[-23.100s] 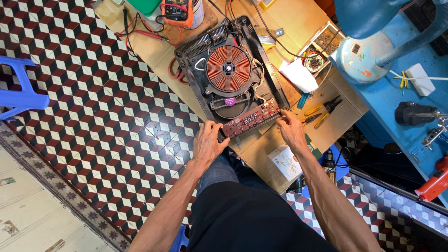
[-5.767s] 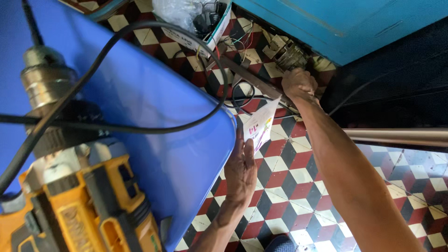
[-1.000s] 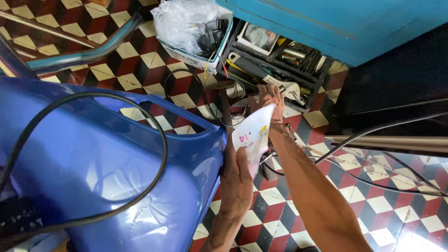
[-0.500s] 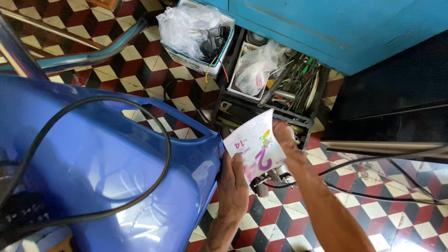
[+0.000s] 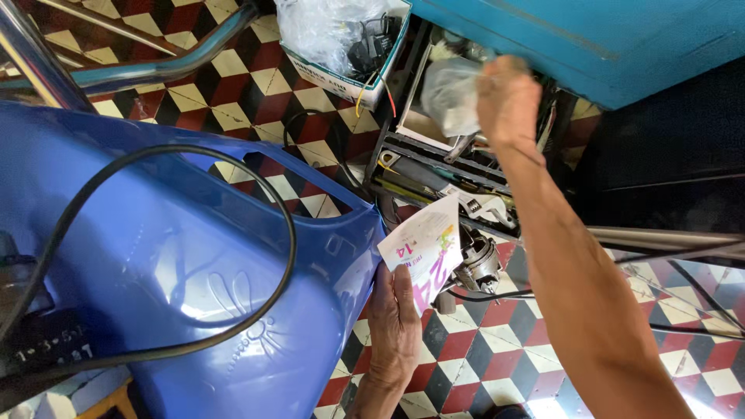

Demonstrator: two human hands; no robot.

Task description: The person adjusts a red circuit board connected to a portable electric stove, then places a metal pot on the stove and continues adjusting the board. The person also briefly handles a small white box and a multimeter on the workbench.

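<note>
the left hand [image 5: 394, 326] held a white printed card [image 5: 424, 250] by its lower edge, fingers closed on it, just beside the rim of the blue plastic chair [image 5: 194, 264]. the card stood tilted, its long axis running from the lower left up to the upper right, and its printed face with pink and red marks was turned to the camera. the left forearm came up from the bottom edge, with the back of the hand showing. the right arm was stretched far up and away, and the right hand [image 5: 508, 97] was closed on a clear plastic bag [image 5: 454, 93] above the open black toolbox [image 5: 434, 163], which sat under the teal cabinet [image 5: 590, 39]. the two hands were well apart. to the left of the toolbox stood a white cardboard box [image 5: 365, 77] with a crumpled clear bag and wires in it. a black cable [image 5: 287, 233] lay in a loop across the chair. a small metal motor part [image 5: 475, 268] lay on the checkered floor tiles [image 5: 481, 365], just behind the card.
</note>
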